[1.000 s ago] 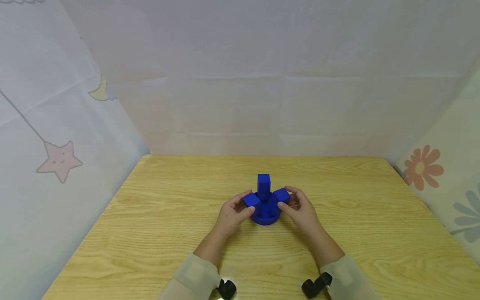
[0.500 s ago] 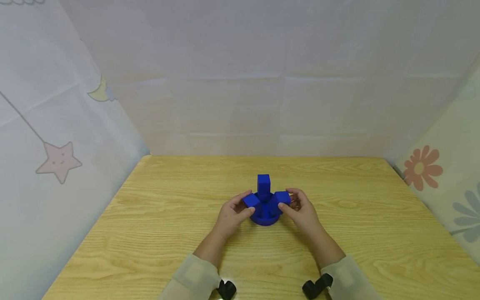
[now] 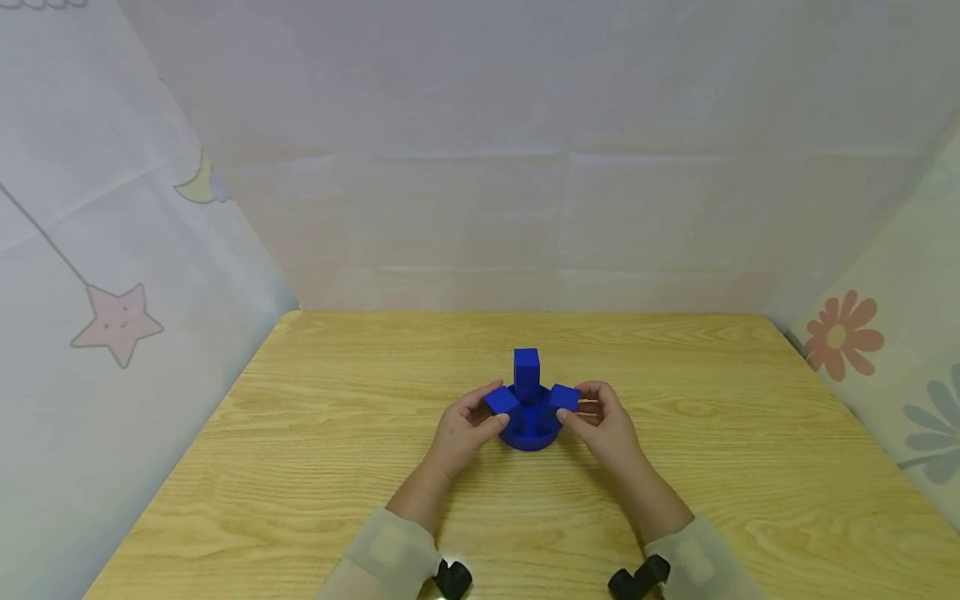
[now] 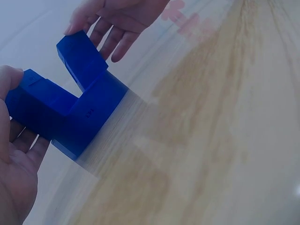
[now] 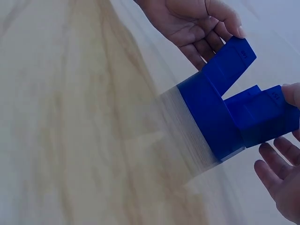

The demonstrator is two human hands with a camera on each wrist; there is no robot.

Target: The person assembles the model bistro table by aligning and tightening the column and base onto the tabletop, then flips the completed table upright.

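The left hand [image 3: 463,427] pinches the left arm of a blue block piece [image 3: 529,406], thumb on the near face, fingers curled round the far side. Between the two grips the piece's round base [image 3: 529,438] sits on the wooden table [image 3: 315,450], and a third arm [image 3: 527,369] stands upright just beyond both grips. The right hand [image 3: 603,425] grips the right arm [image 3: 564,397] the same way, thumb in front, fingers curled behind. Pale sleeves [image 3: 386,550] cover both forearms.

Left hand [image 3: 461,429] and right hand [image 3: 604,425] side by side, thumbs forward, fingers seemingly loosely curled, sleeved forearms converging
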